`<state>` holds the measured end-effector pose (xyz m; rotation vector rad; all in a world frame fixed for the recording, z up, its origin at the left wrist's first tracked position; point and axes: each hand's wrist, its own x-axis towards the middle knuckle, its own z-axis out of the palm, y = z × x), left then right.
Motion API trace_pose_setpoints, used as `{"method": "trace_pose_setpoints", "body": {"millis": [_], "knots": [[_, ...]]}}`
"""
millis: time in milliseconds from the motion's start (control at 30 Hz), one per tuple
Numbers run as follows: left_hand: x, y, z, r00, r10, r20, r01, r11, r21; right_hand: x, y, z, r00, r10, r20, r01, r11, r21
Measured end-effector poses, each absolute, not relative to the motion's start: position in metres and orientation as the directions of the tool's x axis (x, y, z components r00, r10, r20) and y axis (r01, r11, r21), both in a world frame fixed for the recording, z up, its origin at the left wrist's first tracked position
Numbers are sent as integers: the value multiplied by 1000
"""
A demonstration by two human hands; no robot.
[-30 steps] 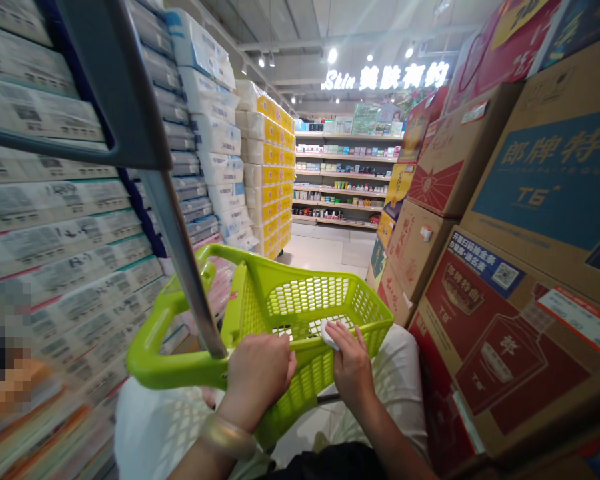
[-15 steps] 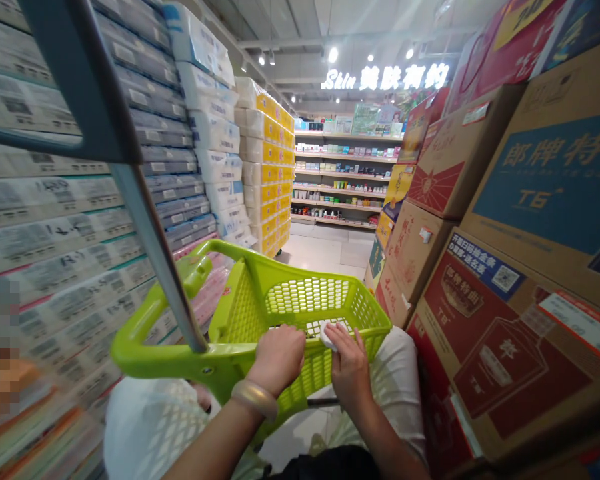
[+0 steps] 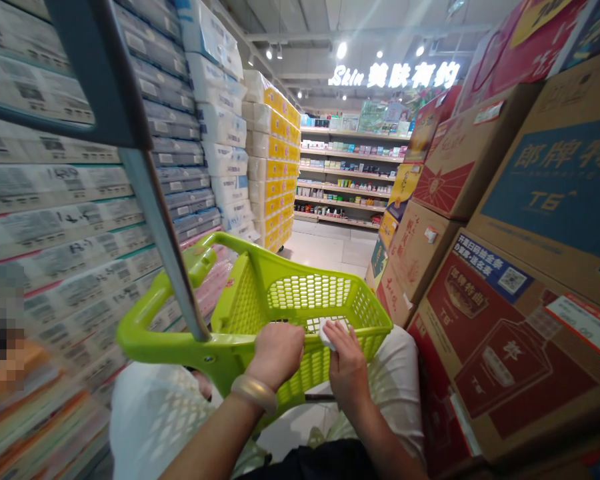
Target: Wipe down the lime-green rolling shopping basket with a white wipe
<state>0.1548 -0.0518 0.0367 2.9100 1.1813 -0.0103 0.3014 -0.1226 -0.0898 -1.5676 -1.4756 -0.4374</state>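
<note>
In front of me is a bright green plastic shopping cart (image 3: 305, 277) with a perforated basket. My left hand (image 3: 277, 353), with a gold-coloured bangle (image 3: 255, 395) at the wrist, is closed over the near rim of the basket. Farther right on the same rim, my right hand (image 3: 347, 367) presses a small white wad (image 3: 327, 335), its fingers laid over it. Whether the wad is cloth or tissue I cannot make out. A metal post (image 3: 165, 247) with a dark grey handle (image 3: 100, 80) rises from the left end of the cart.
Packaged paper goods (image 3: 80, 193) are stacked along the left, with yellow-and-white packs (image 3: 273, 160) beyond. Large cardboard cartons (image 3: 520, 333) crowd the right side. Shelves (image 3: 350, 167) of small products stand at the back under a lit sign (image 3: 395, 75). My white-trousered legs flank the basket.
The surroundings have shifted slightly right in view, as my head turned a little left. Both hands keep their places on the cart's rim, with barely any movement.
</note>
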Motion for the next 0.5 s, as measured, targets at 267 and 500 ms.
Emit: {"method": "trace_pose_setpoints", "body": {"millis": [267, 500], "knots": [[153, -52, 36, 708, 706, -21, 706, -708, 2, 310, -126, -92, 171, 615, 770, 928, 162, -336], [155, -52, 35, 716, 698, -17, 698, -716, 3, 301, -125, -91, 192, 604, 774, 914, 177, -365]]}}
